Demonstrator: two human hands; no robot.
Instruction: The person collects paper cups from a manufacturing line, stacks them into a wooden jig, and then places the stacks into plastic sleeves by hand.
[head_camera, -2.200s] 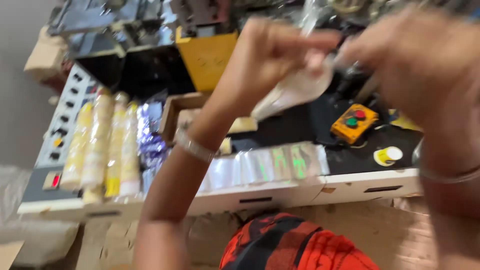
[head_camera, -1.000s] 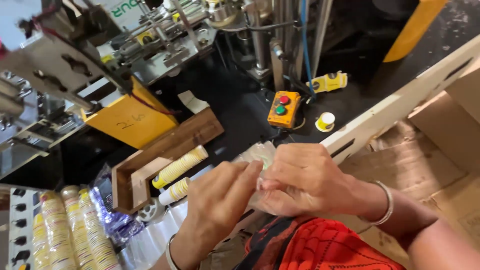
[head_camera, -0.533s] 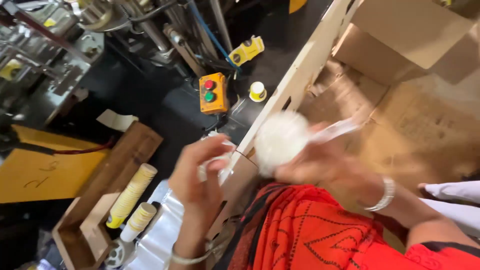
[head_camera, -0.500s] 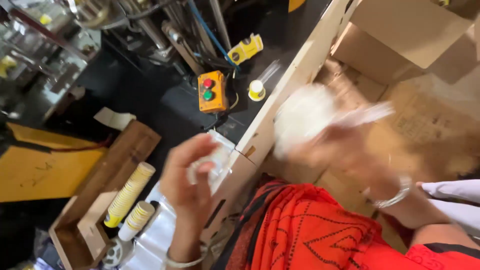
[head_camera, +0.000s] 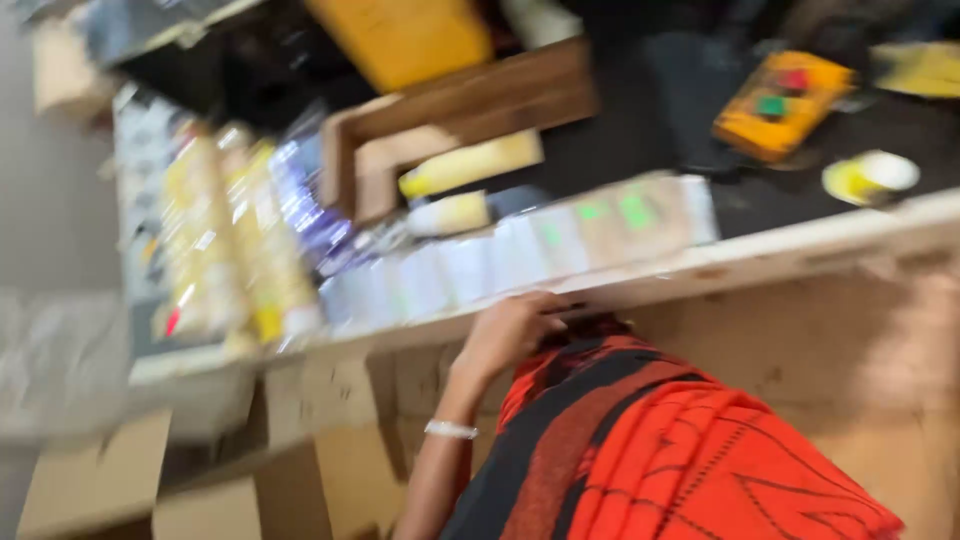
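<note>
The picture is motion-blurred. My left hand, with a thin bracelet on its wrist, is at the white front edge of the table, fingers curled just under a row of clear and white packets. I cannot tell whether it holds anything. My right hand is out of view. A red and black cloth covers my lap below the hand.
A wooden tray holds a yellow tube, with a second tube beside it. Long yellow-white rolls lie at the left. An orange button box and a small white-yellow cap sit at the right. Cardboard boxes stand lower left.
The view has swung back to the table's front edge. The white bundle held up by both hands is gone from view, as is my right hand. My left hand has dropped to the table edge.
</note>
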